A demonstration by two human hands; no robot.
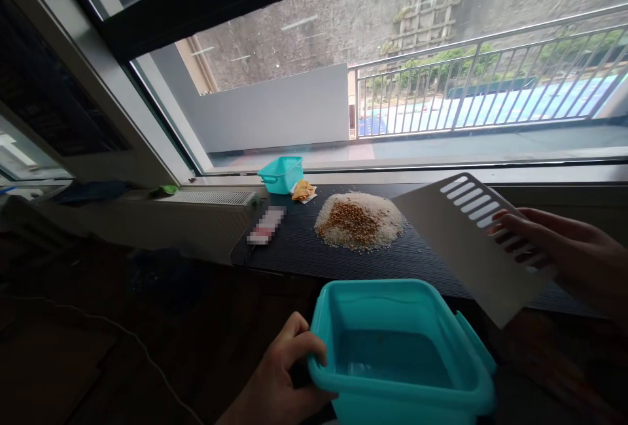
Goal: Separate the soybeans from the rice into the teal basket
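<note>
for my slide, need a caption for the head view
Left hand gripping a teal bin, right hand holding a slotted panel, mixed grains heaped on the dark table.

Turquoise tub (412, 405) in the left hand (282, 373), slotted sheet (449, 242) in the right hand (579, 252)

The left hand's fingers curl over the tub's rim at its left side, and the tub's open top faces the camera, in front of the dark table's (294, 256) near edge. The right hand grips the pale, flat sheet near its row of slots, holding it slanted above the table's right part. Between them, farther back, lies a heap of white grains (390, 219) with golden-brown beans (358, 216) across its middle. Left of the heap are a yellowish crumpled thing (304, 189) on a white scrap, a smaller turquoise tub (282, 180) beside it, and a pixelated object (267, 225). Behind stands a window (294, 39).
</note>
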